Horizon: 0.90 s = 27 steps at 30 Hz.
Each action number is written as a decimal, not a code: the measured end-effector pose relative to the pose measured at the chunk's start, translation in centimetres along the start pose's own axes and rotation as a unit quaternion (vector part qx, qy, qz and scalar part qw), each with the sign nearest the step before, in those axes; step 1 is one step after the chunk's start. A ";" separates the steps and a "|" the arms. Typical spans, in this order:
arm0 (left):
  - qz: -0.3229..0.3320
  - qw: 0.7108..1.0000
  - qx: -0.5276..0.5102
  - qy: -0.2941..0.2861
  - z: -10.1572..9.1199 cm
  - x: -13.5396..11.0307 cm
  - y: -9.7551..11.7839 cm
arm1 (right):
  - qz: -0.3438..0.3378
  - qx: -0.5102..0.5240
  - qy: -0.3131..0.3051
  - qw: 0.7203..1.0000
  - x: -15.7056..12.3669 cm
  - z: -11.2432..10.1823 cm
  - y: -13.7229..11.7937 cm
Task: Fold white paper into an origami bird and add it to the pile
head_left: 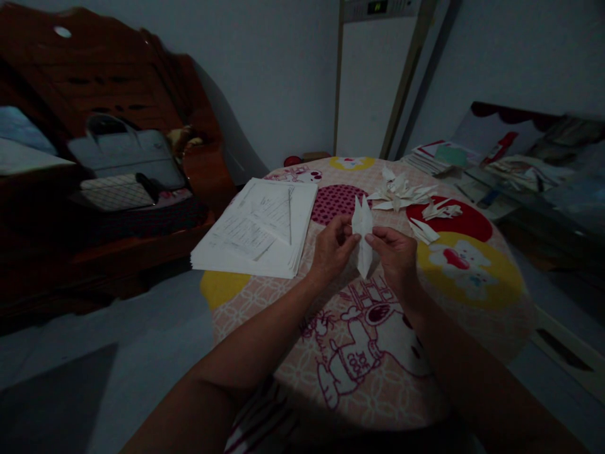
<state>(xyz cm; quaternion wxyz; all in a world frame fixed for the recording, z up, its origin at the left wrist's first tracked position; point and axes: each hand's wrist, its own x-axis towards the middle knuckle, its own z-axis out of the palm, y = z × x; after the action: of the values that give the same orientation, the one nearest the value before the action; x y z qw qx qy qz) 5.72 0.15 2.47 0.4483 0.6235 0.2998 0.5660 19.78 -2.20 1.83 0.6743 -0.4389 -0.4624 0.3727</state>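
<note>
A folded white paper piece (363, 233), narrow and pointed at both ends, is held upright above the round table's patterned cloth (378, 353). My left hand (332, 247) pinches its left side, and my right hand (396, 252) pinches its right side. Both hands have fingers closed on the paper. Just beyond them lies a pile of finished folded paper shapes (399, 194), with two more folded pieces (432, 221) to its right.
A thick stack of printed sheets (258, 228) lies on the table's left part. A dark wooden bench (94, 189) with a grey bag (125, 154) stands at left. Books and papers (472, 161) clutter a surface at right. A white door (373, 82) is behind.
</note>
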 end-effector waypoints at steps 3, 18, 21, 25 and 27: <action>-0.002 1.000 -0.019 0.008 0.0 0.0 0.2 | -0.005 -0.019 -0.002 1.000 -0.1 0.0 -0.1; -0.175 0.972 -0.152 -0.033 -0.6 0.3 0.8 | 0.096 0.084 -0.031 0.991 -0.2 0.1 -0.2; -0.199 0.963 -0.175 -0.043 -0.8 0.4 0.7 | 0.110 0.085 -0.042 0.989 -0.2 0.1 -0.3; -0.207 0.960 -0.182 -0.039 -1.0 0.4 0.7 | 0.113 0.072 -0.051 0.990 -0.3 0.1 -0.3; -0.207 0.960 -0.187 -0.036 -0.9 0.4 0.9 | 0.110 0.073 -0.052 0.990 -0.3 0.1 -0.3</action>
<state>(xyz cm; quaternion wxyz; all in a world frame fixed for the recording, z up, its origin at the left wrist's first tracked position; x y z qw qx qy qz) 4.78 0.35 3.38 0.6750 0.4726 0.2950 0.4838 19.67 -2.57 2.03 0.6341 -0.4168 -0.4175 0.4998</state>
